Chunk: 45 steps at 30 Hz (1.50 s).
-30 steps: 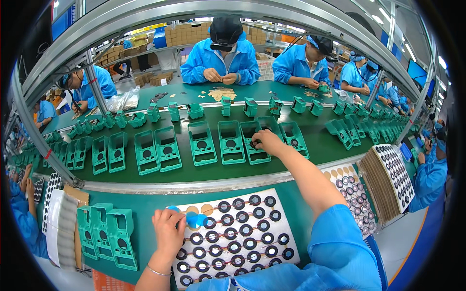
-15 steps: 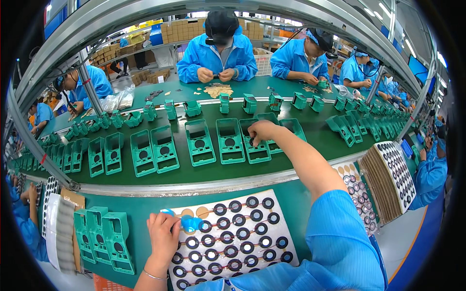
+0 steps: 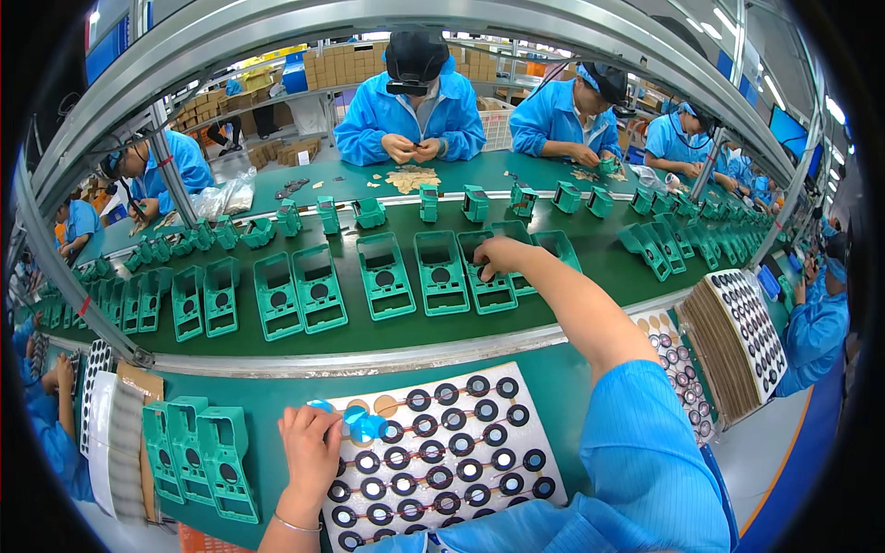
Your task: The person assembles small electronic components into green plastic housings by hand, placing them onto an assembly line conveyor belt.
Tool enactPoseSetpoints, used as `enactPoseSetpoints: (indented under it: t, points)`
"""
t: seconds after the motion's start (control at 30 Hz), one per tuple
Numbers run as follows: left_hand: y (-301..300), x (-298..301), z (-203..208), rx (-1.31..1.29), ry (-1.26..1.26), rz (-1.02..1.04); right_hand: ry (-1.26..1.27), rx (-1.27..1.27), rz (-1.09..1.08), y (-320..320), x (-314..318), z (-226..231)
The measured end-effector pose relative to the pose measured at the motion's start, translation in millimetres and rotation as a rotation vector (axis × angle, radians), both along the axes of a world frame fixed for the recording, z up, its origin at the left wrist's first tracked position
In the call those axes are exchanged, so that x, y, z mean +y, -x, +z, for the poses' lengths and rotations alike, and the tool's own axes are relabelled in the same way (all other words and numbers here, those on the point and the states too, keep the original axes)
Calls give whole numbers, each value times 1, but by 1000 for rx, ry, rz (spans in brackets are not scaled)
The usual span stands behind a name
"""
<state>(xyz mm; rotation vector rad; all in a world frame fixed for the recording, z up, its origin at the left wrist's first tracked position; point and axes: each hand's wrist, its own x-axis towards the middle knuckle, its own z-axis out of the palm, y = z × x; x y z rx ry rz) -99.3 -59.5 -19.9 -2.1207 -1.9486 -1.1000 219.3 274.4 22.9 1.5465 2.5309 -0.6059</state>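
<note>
Right hand (image 3: 498, 256) is pressing fingers curled, grip unclear, onto green housing (image 3: 486, 273) lengthwise ahead; I'm keeping left hand (image 3: 312, 449) pinching blue tab (image 3: 361, 424) beside ring sheet (image 3: 442, 452).

Brown cardboard cartons (image 3: 346, 66), stacked on shelving at far back; clear plastic bags (image 3: 224, 196), far bench edge, left; dark flat screen (image 3: 785, 134), mounted upper right

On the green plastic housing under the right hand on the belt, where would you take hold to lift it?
Likely the two long side walls of the green plastic housing, from above. It lies flat and open side up, neighbours close beside it, and the right hand covers its upper end.
</note>
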Motion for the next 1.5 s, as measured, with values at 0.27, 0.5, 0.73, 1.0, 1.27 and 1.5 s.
enactPoseSetpoints:
  t: [0.27,0.5,0.73,1.0,1.27,1.5]
  points:
    - [5,-4,4,-6,-42,5,-586,-66,71,-20,-69,-34]
    - [0,-7,13,13,-78,2,-731,-188,76,-16,-71,-43]
    - [-1,-6,7,10,-146,-67,-697,-203,48,-14,-77,-27]
    - [-17,-4,9,86,-62,-311,-662,554,169,64,-174,5]
    - [-47,13,6,366,-66,-437,-512,700,389,89,-256,20]
    - [-62,24,12,617,31,-447,-440,721,366,88,-272,-7]
